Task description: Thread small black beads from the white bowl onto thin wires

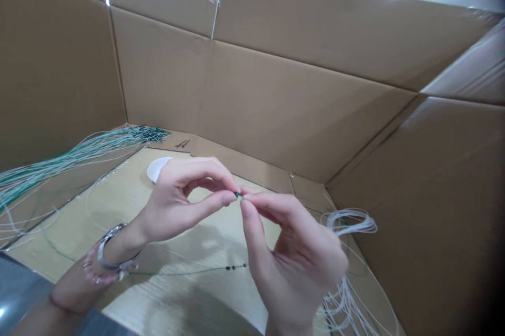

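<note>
My left hand [185, 196] and my right hand [294, 252] meet above the middle of the board, each in a pinch. Between their fingertips is a small green wire end [239, 196] with a dark bit on its left side; the fingers cover most of it. Below the hands, a thin green wire [189, 273] runs across the board, with several small black pieces [232, 267] along it. Its right end passes out of sight behind my right hand. A bracelet and a beaded band circle my left wrist.
Long green and white wires [79, 157] lie in a bundle at the left. A white dish [157, 169] stands behind my left hand. Coiled white wires [351, 221] lie at the right. Tall cardboard walls [276, 110] surround the pale board [173, 294].
</note>
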A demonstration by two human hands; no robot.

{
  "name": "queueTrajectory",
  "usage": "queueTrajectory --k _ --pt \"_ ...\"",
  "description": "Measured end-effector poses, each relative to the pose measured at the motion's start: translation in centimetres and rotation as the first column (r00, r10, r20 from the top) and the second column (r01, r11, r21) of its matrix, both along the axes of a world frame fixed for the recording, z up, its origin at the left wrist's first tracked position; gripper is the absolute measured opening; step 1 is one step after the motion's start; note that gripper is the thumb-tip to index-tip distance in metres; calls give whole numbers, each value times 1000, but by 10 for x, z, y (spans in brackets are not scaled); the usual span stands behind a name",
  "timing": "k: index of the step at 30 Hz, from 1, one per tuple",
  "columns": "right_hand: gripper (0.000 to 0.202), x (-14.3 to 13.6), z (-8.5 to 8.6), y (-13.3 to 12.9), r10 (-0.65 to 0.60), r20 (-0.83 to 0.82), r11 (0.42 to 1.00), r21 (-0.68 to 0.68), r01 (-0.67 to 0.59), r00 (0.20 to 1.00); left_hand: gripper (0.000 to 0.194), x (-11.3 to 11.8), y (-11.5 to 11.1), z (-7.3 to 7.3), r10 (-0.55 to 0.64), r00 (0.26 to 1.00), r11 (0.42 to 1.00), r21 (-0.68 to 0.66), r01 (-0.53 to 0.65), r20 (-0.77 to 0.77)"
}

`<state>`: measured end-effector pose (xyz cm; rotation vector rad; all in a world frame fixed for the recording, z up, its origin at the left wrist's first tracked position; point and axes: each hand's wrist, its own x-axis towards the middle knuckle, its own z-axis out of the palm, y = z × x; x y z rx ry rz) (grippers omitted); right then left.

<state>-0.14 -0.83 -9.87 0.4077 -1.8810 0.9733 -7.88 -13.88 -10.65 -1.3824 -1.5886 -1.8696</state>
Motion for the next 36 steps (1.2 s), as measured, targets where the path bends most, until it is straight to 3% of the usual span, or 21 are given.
queueTrajectory --k 7,16,22,36 --pt "19 0 3 0 -38 -43 998 53 41 998 13 0 1 0 20 999 1000 -11 -20 -25" --pt "22 -3 -1 2 -23 -20 1000 -15 22 1000 7 1 4 -1 53 997 999 -13 -53 48" --pt "21 -1 2 2 -109 -73 991 75 115 991 9 3 3 -1 88 996 995 -47 -88 -9" --pt "20 -1 3 2 -138 -72 983 114 145 988 11 4 1 1 82 996 995 -61 -84 -32"
